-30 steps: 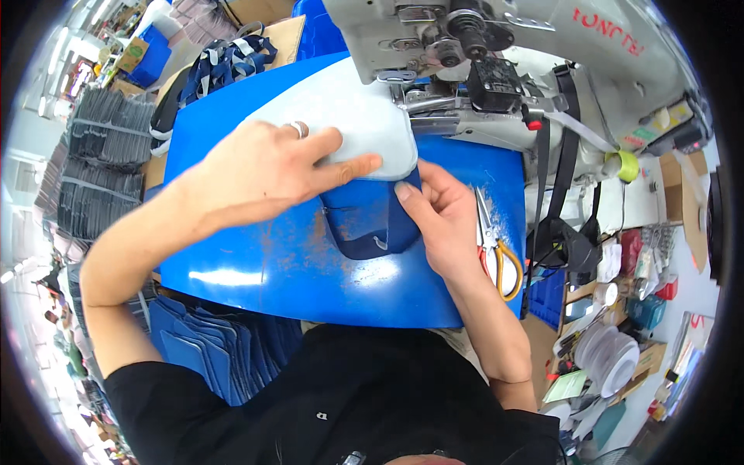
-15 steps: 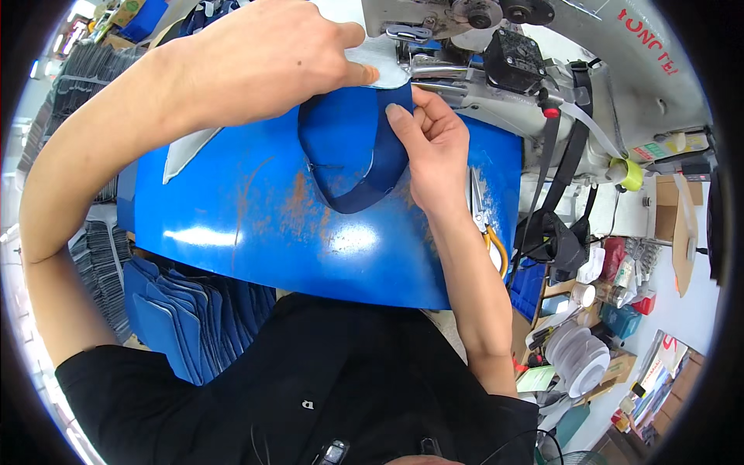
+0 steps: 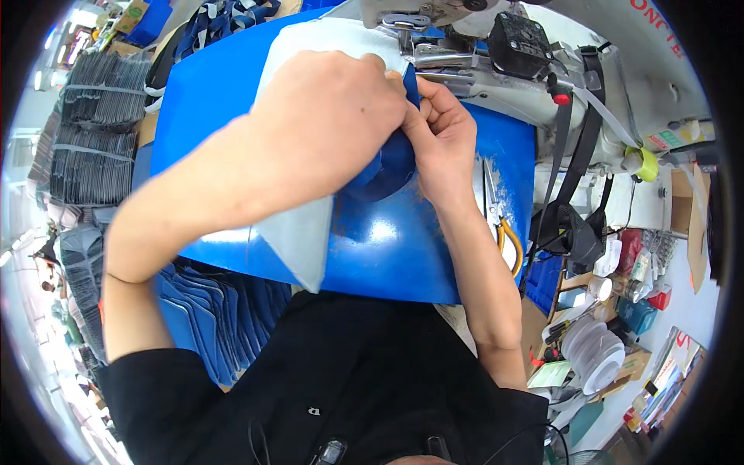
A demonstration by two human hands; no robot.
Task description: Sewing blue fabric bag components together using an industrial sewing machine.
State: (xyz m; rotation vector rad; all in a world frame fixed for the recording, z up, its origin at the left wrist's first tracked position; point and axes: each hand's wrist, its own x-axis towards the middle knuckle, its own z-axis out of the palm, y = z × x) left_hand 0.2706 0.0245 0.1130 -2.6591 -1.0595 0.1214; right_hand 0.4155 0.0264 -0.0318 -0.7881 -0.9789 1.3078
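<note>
My right grip [image 3: 446, 141] is pinching the navy strap [image 3: 391, 172] right by the machine [image 3: 601, 35], loop sagging over the desk [image 3: 205, 93] between my hands. Left grip [image 3: 329, 116] is curled over the pale panel [image 3: 333, 37], can't tell if it's pinching.

Orange-handled scissors [image 3: 497, 215], white reels [image 3: 595, 358], bundled grey stacks [image 3: 94, 169]

The left hand [image 3: 333, 116] has moved beside the right hand [image 3: 444, 139]; the pale cloth [image 3: 302, 240] has swung around.
</note>
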